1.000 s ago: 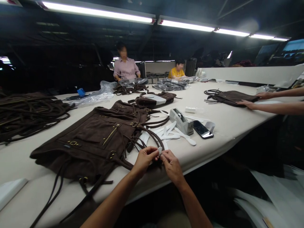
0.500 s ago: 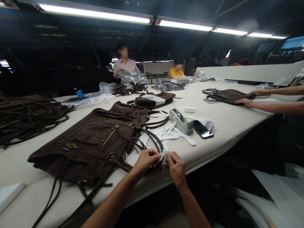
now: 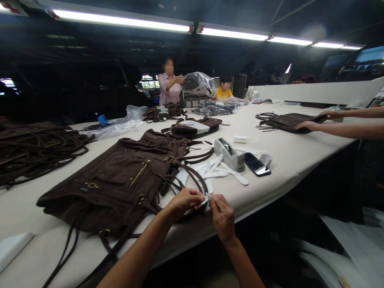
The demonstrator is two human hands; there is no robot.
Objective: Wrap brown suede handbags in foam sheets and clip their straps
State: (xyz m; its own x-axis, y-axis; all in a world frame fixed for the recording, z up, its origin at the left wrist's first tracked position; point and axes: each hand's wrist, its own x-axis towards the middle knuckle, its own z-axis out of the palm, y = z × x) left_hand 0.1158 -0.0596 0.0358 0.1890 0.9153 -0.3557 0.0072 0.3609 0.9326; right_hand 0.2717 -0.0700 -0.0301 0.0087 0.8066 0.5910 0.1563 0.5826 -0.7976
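A dark brown fabric bag lies flat on the table in front of me, its handles reaching toward my hands. My left hand pinches one end of a small white strip at the handle loop. Thumb and fingertips of my right hand are closed on the strip's other end, just to the right. The fingers partly cover the strip, and its wrap around the handle is only partly visible. Several white scalloped strips lie loose beyond my hands.
A grey tape dispenser and a phone stand right of the strips. More brown bags are piled at left. A co-worker's hands touch a bag at right. Another person stands across the table.
My hands stay nearly in place at the strip, with less of it showing between my fingers. Across the table, the standing person has moved right, and the plastic-wrapped bundle is now higher.
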